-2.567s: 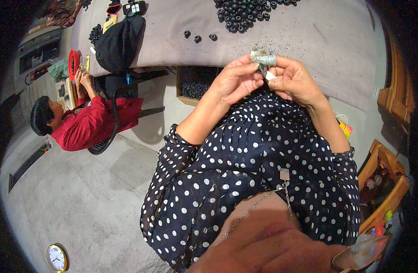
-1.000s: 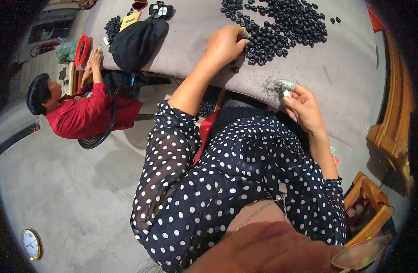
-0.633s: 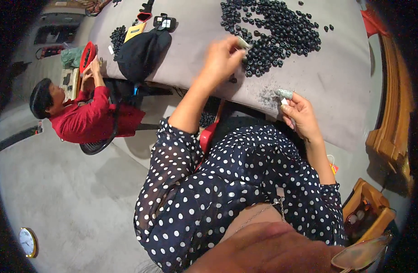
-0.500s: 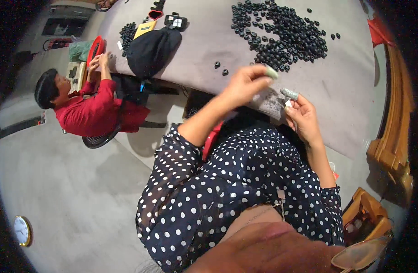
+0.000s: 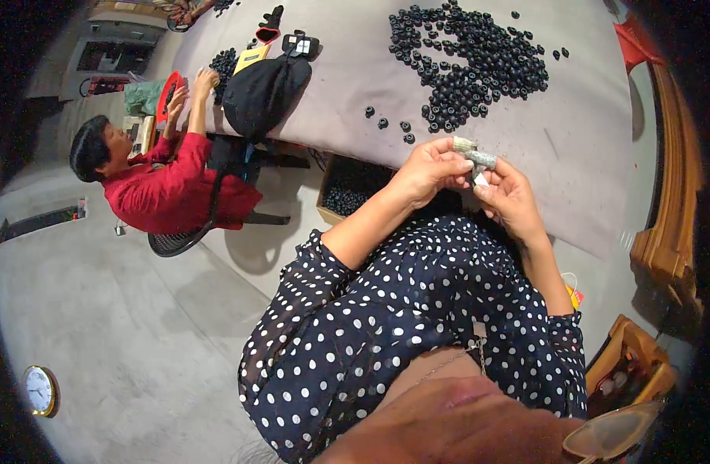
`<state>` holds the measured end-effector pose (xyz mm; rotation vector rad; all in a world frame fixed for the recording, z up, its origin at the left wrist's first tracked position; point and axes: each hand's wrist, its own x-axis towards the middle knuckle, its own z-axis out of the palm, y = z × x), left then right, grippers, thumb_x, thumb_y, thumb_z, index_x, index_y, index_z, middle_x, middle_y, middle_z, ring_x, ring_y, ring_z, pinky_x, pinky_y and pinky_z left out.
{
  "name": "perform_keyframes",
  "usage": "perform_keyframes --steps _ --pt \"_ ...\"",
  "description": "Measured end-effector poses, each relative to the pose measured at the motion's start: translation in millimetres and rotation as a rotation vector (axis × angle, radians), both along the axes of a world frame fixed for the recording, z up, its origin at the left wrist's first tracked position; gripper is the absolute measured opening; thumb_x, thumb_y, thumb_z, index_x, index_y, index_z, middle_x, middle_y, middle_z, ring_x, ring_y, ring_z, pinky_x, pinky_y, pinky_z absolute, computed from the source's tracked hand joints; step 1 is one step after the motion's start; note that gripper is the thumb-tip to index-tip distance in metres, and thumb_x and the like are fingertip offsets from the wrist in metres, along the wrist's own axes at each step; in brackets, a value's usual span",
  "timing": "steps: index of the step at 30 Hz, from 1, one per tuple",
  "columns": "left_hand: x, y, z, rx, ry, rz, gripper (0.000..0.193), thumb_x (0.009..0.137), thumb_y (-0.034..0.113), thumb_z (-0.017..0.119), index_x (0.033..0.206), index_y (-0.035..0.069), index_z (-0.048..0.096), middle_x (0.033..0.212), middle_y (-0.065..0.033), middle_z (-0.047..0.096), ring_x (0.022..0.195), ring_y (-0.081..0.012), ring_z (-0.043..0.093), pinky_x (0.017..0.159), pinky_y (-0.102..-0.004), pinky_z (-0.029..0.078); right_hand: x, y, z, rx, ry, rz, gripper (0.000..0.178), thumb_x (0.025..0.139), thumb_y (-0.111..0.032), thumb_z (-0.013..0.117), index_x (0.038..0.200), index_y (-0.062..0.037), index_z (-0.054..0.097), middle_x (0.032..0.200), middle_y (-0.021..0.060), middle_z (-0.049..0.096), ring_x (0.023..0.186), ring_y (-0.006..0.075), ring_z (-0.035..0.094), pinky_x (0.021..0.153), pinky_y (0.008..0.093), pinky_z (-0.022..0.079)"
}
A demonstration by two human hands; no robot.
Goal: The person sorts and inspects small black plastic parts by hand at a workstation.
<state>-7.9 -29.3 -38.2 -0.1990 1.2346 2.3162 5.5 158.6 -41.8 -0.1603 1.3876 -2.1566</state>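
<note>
Over the near edge of the table, my left hand and my right hand meet at the fingertips. Pale grey-green wraps cover both index fingers. My right thumb and fingers pinch a small white piece. The left hand is closed in a pinch against it; what its fingertips hold is too small and covered to make out. Beyond the hands lies a large spread of small black ring-like parts, with a few loose ones nearer my left hand.
A grey cloth covers the table. A black bag and a yellow box lie at far left. There, a co-worker in red sits by a red tray. Under the table stands a box of black parts.
My left hand has come down and right from near the black parts to meet my right hand. The co-worker's hands have risen and parted.
</note>
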Motion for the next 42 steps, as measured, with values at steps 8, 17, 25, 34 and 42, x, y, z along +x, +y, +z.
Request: perform_keyframes --steps 8,17,25,34,42 --pt "3.1 -3.7 -5.0 0.058 -0.084 0.045 0.022 0.085 0.006 0.062 0.106 0.003 0.057 0.082 -0.0031 0.064 0.066 -0.008 0.06 0.064 -0.023 0.053 -0.9 -1.2 -1.3 0.006 0.005 0.009 0.037 0.083 -0.011 0.063 0.117 -0.003 0.051 0.083 -0.0028 0.06 0.055 -0.0007 0.047 0.045 0.0131 0.035" --pt "7.1 -2.9 -3.5 0.161 -0.112 0.038 0.026 0.089 0.009 0.057 0.114 0.004 0.053 0.09 -0.0046 0.061 0.071 -0.0095 0.057 0.068 -0.0239 0.052 -6.6 -2.8 -3.3 0.005 -0.029 0.069 0.037 0.083 -0.011 0.064 0.117 -0.0026 0.052 0.087 -0.0011 0.062 0.056 -0.0005 0.048 0.045 0.0128 0.036" --pt "8.8 -0.8 -10.5 0.249 -0.103 0.018 0.027 0.089 0.01 0.056 0.116 0.005 0.053 0.094 -0.0061 0.062 0.076 -0.0123 0.059 0.069 -0.0257 0.052 -1.7 -3.6 -3.7 0.017 -0.002 0.05 0.042 0.083 -0.011 0.064 0.121 -0.0018 0.05 0.089 -0.0005 0.063 0.056 -0.0006 0.048 0.045 0.013 0.037" --pt "9.4 -1.3 -3.4 0.277 -0.123 0.058 0.032 0.088 0.011 0.059 0.119 0.006 0.052 0.097 -0.005 0.062 0.075 -0.0116 0.059 0.068 -0.0272 0.052 -1.5 -2.3 7.5 -0.068 0.059 0.083 0.038 0.084 -0.011 0.063 0.119 -0.0006 0.05 0.083 -0.0025 0.059 0.057 -0.0005 0.045 0.046 0.0134 0.036" --pt "12.3 -2.8 -5.7 0.363 -0.089 -0.007 0.038 0.088 0.009 0.058 0.125 0.006 0.048 0.101 -0.0069 0.061 0.077 -0.0126 0.06 0.071 -0.0276 0.053 1.7 -2.4 5.5 -0.062 0.063 0.07 0.036 0.084 -0.014 0.064 0.116 -0.0009 0.052 0.083 -0.0022 0.059 0.06 -0.0013 0.047 0.047 0.0133 0.036"
